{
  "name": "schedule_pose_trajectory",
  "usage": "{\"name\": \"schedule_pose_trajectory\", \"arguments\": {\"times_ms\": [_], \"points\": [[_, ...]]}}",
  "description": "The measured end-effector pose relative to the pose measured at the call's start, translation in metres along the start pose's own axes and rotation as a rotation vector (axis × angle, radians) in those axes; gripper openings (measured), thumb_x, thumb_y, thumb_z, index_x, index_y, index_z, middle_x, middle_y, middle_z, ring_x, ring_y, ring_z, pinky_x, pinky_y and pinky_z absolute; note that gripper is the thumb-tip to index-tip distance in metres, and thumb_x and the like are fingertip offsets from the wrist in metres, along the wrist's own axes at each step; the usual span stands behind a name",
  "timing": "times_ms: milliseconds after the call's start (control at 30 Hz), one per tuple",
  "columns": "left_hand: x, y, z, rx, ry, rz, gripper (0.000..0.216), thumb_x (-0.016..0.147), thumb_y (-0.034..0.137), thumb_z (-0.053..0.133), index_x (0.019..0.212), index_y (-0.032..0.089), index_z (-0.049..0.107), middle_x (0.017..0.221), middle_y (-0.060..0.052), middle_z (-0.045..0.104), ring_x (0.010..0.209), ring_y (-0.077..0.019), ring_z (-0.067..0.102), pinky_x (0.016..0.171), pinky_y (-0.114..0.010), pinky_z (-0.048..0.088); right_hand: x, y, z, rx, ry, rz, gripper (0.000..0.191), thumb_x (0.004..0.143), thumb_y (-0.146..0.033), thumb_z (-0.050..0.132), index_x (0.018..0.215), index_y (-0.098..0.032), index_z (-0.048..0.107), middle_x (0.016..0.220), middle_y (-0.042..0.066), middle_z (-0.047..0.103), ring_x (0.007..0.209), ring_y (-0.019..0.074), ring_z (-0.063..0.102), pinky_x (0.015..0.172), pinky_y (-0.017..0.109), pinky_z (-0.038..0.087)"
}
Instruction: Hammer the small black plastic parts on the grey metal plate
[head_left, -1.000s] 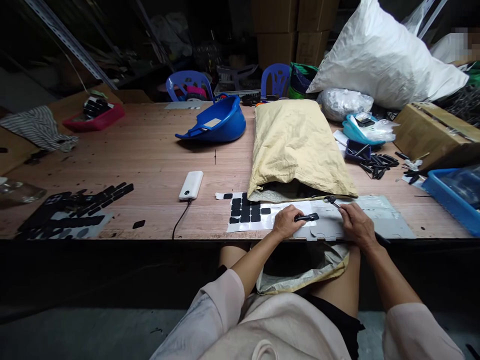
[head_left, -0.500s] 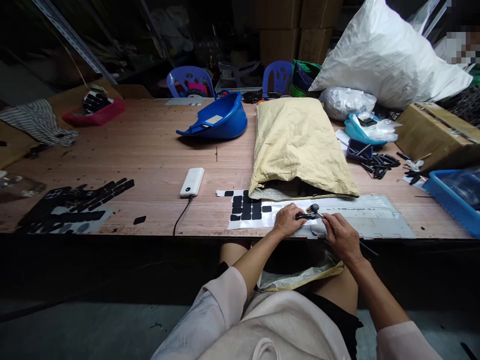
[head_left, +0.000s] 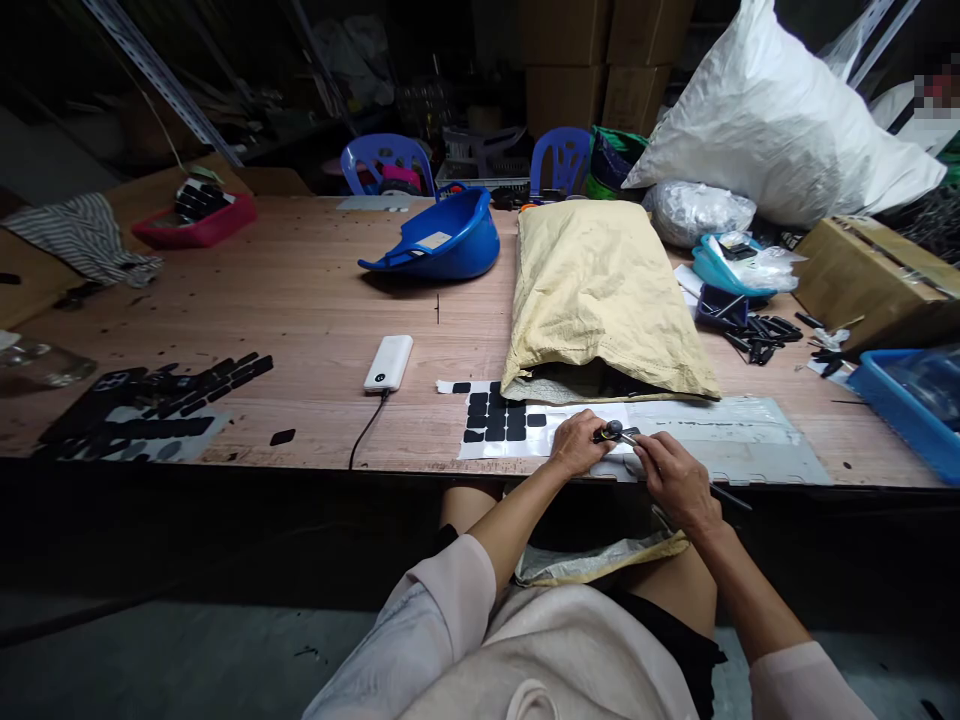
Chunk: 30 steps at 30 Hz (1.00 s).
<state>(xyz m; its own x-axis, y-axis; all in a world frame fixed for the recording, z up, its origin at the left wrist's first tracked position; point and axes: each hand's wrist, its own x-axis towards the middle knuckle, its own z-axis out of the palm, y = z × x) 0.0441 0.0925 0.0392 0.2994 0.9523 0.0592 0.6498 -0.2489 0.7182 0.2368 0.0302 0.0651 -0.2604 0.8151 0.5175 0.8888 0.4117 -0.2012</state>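
Two hands at the near edge of one wood-grained table [head_left: 315, 300]; clock positions are read from them, twelve lying straight ahead. The left hand [head_left: 581, 442] has its fingers closed on one small black part [head_left: 600, 435], elongated and smooth. The right hand [head_left: 679, 482] pinches one slim hammer-like tool [head_left: 615, 428], metal-shafted with a rounded dark head; the head overlaps the part, contact uncertain. Beneath both lies one flat grey sheet [head_left: 765, 455]. At nine o'clock, one glossy white backing sheet [head_left: 487, 450] bears at least ten rounded-square black pads [head_left: 496, 420]. At twelve, one creased yellow sack [head_left: 600, 280], its mouth gaping toward six. Between ten and eleven, one curved blue plastic basin [head_left: 472, 235]. Near two, one heap of rod-shaped black pieces [head_left: 765, 338], too many to count, and one cardboard box [head_left: 870, 280].
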Motion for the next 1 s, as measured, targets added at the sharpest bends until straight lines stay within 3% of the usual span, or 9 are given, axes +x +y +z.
{"name": "schedule_pose_trajectory", "arguments": {"times_ms": [200, 367, 467, 1000], "points": [[0.001, -0.002, 0.002, -0.019, 0.002, 0.010, 0.018, 0.084, 0.029, 0.081, 0.101, 0.025, 0.079, 0.103, -0.001, 0.070, 0.098, -0.0184, 0.065, 0.087, -0.028, 0.050, 0.009, 0.040, -0.006, -0.029, 0.081, 0.081, 0.027, 0.104, -0.035, 0.051, 0.116, -0.025, 0.073, 0.102, 0.006, 0.073, 0.092, 0.0184, 0.067, 0.076, 0.029, 0.047], [0.001, -0.002, 0.003, 0.000, 0.010, 0.024, 0.018, 0.082, 0.026, 0.080, 0.100, 0.024, 0.079, 0.102, -0.001, 0.070, 0.098, -0.0189, 0.065, 0.089, -0.028, 0.051, 0.009, 0.105, 0.001, -0.104, -0.039, 0.048, 0.029, 0.102, -0.039, 0.049, 0.104, -0.024, 0.073, 0.094, 0.008, 0.071, 0.088, 0.0222, 0.062, 0.080, 0.036, 0.046], [0.001, -0.002, 0.003, 0.011, 0.005, 0.032, 0.018, 0.081, 0.026, 0.080, 0.099, 0.024, 0.078, 0.100, -0.002, 0.070, 0.094, -0.0189, 0.065, 0.087, -0.029, 0.052, 0.004, 0.129, 0.010, -0.103, -0.073, 0.022, 0.027, 0.101, -0.040, 0.049, 0.101, -0.024, 0.072, 0.094, 0.008, 0.070, 0.089, 0.0235, 0.060, 0.081, 0.037, 0.045], [-0.008, 0.001, -0.001, 0.079, 0.014, 0.123, 0.014, 0.082, 0.025, 0.079, 0.096, 0.021, 0.076, 0.096, -0.005, 0.070, 0.098, -0.0229, 0.065, 0.090, -0.034, 0.051, -0.002, 0.125, 0.016, -0.138, -0.054, 0.113, 0.021, 0.096, -0.035, 0.056, 0.102, -0.023, 0.072, 0.095, 0.008, 0.068, 0.089, 0.0235, 0.056, 0.083, 0.038, 0.043]]}}
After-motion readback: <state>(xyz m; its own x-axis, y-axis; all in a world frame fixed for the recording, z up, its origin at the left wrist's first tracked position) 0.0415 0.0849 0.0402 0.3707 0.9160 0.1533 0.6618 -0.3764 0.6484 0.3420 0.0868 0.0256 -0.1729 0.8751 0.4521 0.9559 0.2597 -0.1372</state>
